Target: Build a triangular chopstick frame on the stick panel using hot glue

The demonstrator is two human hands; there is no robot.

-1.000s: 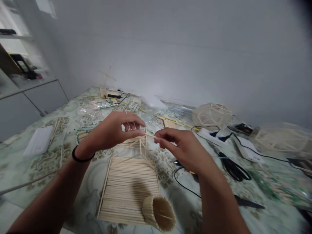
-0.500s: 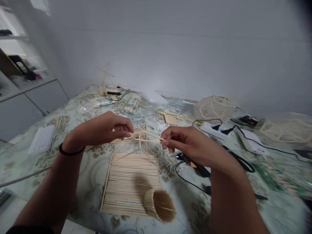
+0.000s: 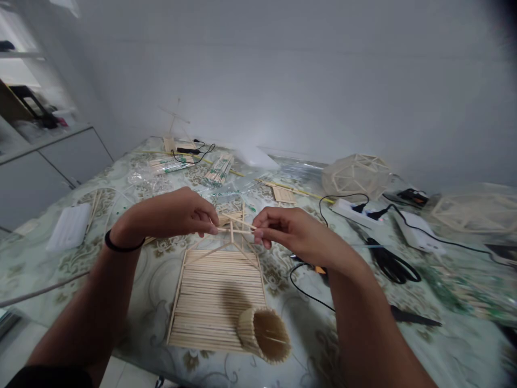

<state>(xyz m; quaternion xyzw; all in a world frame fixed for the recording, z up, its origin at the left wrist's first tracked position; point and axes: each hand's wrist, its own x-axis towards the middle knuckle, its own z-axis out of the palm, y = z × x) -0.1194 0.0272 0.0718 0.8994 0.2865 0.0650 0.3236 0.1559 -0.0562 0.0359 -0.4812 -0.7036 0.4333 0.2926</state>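
Both ends of the thin stick (image 3: 243, 232) are now pinched, the left hand (image 3: 188, 214) having just added its grip to that of the right hand (image 3: 290, 229), so it seems better steadied crosswise at the stick frame (image 3: 231, 238) near the far edge of the slatted panel (image 3: 214, 302).

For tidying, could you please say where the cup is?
Head view, bottom centre: the cup is at the near right corner of the stick panel.

A pale wall (image 3: 262, 81) rises behind the table (image 3: 149, 302).
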